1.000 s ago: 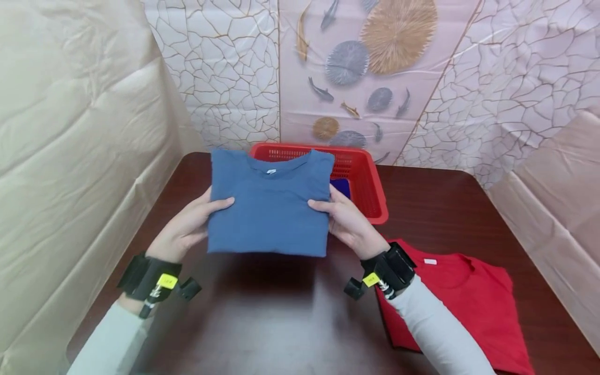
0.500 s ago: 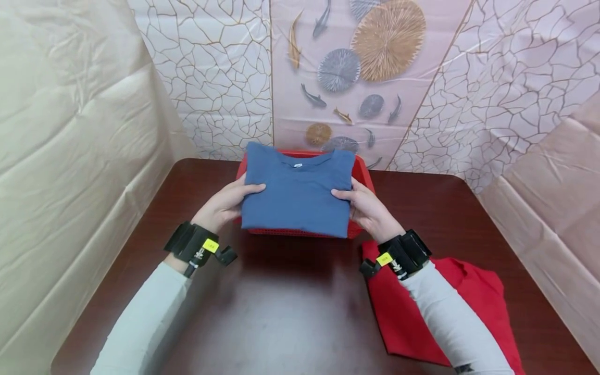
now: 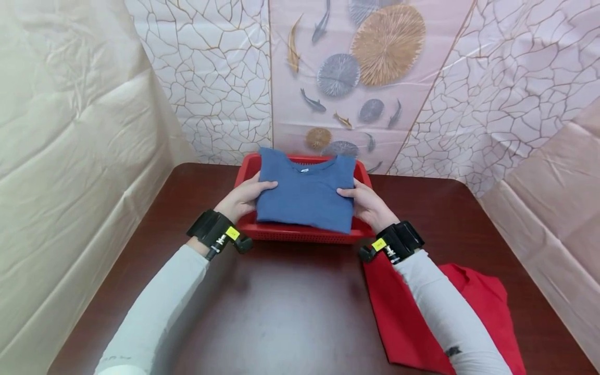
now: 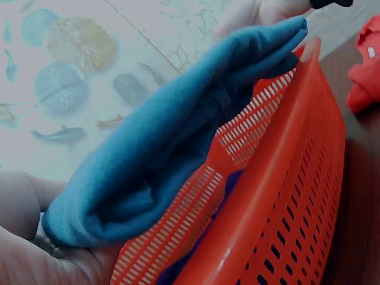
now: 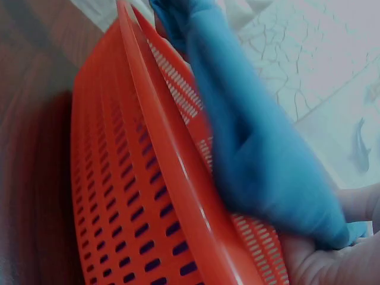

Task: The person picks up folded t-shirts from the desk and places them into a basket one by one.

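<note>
A folded blue T-shirt (image 3: 304, 200) is held level over the red plastic basket (image 3: 300, 237), its neckline toward the back wall. My left hand (image 3: 244, 197) grips its left edge, thumb on top and fingers underneath. At the opposite edge my right hand (image 3: 367, 203) pinches the cloth the same way. In the left wrist view the shirt's folded layers (image 4: 148, 160) show from the side, above the basket's rim. Some dark purple cloth (image 4: 228, 184) lies inside the basket, mostly hidden by the shirt and the basket wall.
A folded red T-shirt (image 3: 483, 297) lies on the dark wooden table (image 3: 281, 312) at the right, partly under my right forearm. Patterned sheeting (image 3: 211, 78) hangs behind the table, and pale cloth walls (image 3: 84, 156) stand at both sides.
Both hands have carried the blue T-shirt forward and to the right, from in front of the basket to over it. In the last half second it has come lower, nearer the basket.
</note>
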A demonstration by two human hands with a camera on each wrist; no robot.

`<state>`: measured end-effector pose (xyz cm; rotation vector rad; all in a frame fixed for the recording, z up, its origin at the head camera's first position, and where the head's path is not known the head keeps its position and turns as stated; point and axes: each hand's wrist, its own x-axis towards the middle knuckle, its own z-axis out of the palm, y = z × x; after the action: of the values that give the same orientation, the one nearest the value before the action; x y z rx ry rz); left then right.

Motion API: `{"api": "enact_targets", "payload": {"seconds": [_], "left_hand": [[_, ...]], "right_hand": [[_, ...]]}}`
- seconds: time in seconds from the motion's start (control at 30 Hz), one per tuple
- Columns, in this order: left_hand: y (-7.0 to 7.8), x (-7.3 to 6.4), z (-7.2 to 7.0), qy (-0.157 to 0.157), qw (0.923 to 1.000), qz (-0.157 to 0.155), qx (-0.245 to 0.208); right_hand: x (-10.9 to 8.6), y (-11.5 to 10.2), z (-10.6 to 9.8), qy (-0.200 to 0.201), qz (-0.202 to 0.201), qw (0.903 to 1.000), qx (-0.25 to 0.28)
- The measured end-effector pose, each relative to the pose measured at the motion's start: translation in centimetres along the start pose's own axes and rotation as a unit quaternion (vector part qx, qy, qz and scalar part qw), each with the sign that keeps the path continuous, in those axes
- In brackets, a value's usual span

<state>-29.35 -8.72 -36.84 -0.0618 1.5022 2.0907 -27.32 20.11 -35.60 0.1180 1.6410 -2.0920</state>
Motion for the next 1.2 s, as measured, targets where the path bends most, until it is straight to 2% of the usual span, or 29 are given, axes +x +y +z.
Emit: {"api": "enact_targets", "payload": {"seconds": [0.07,0.23,0.37,0.5,0.53,0.6,0.63,0.67,0.7,0.73,0.77,0.8,0.83,0.87,0.9,0.93,0.97,1.0,1.07,1.1,1.17,1.2], "left_hand": [[-0.3,0.8,-0.3,0.009,1.0,-0.002,0.004],[-1.1,1.6,-0.7,0.016,0.9995,-0.012,0.025],[-2.0,1.9,-1.2,0.018,0.9987,-0.019,0.043],[-2.2,2.1,-1.4,0.029,0.9977,-0.026,0.056],[-2.2,2.1,-1.4,0.035,0.9971,-0.025,0.062],[-1.9,1.9,-1.5,0.055,0.994,-0.013,0.093],[-1.7,1.7,-1.5,0.064,0.991,0.002,0.118],[-1.6,1.6,-1.6,0.071,0.9849,0.021,0.156],[-1.4,1.4,-1.5,0.075,0.9739,0.047,0.209],[-1.3,1.2,-1.5,0.076,0.9569,0.072,0.271],[-1.1,1.1,-1.4,0.073,0.9317,0.096,0.343],[-1.1,1.1,-1.3,0.058,0.8971,0.121,0.421],[-1.1,1.0,-1.2,0.042,0.8565,0.139,0.495],[-1.1,1.1,-1.0,0.023,0.8111,0.151,0.565],[-1.2,1.1,-0.8,0.001,0.7683,0.156,0.621],[-1.3,1.2,-0.7,-0.022,0.7332,0.15,0.663],[-1.5,1.2,-0.5,-0.043,0.7046,0.136,0.695],[-1.7,1.3,-0.4,-0.061,0.6819,0.116,0.72],[-2.1,1.3,-0.3,-0.078,0.662,0.063,0.743],[-2.3,1.3,-0.4,-0.081,0.6585,0.038,0.747],[-2.6,1.3,-0.5,-0.08,0.6587,0.0,0.748],[-2.7,1.3,-0.6,-0.078,0.6635,-0.015,0.744]], "right_hand": [[0.8,0.1,-0.3,0.011,0.011,0.9998,0.01],[2.2,0.4,-1.2,0.027,0.027,0.999,0.023],[2.4,1.2,-1.6,0.029,0.03,0.999,0.014],[2.4,2.0,-1.9,0.033,0.029,0.999,-0.002],[2.3,2.1,-2.0,0.037,0.025,0.9989,-0.014],[2.2,2.4,-1.9,0.053,0.012,0.9957,-0.075],[2.1,2.5,-1.8,0.059,-0.002,0.9906,-0.124],[2.0,2.6,-1.7,0.067,-0.021,0.9801,-0.186],[1.9,2.7,-1.7,0.074,-0.044,0.9616,-0.261],[1.9,2.8,-1.5,0.077,-0.067,0.9349,-0.34],[1.8,2.8,-1.4,0.074,-0.092,0.8993,-0.421],[1.8,2.9,-1.3,0.061,-0.121,0.861,-0.49],[1.8,3.0,-1.2,0.044,-0.146,0.8219,-0.549],[1.9,3.0,-1.1,0.02,-0.164,0.7876,-0.594],[2.0,3.1,-1.0,-0.015,-0.175,0.7612,-0.624],[2.1,3.1,-0.9,-0.053,-0.175,0.7441,-0.642],[2.2,3.2,-0.8,-0.088,-0.167,0.7335,-0.653],[2.4,3.3,-0.7,-0.117,-0.152,0.728,-0.658],[2.6,3.4,-0.6,-0.157,-0.116,0.7208,-0.665],[2.6,3.5,-0.6,-0.168,-0.099,0.7188,-0.667],[2.7,3.5,-0.5,-0.179,-0.075,0.717,-0.67],[2.7,3.5,-0.4,-0.183,-0.07,0.7168,-0.669]]}}
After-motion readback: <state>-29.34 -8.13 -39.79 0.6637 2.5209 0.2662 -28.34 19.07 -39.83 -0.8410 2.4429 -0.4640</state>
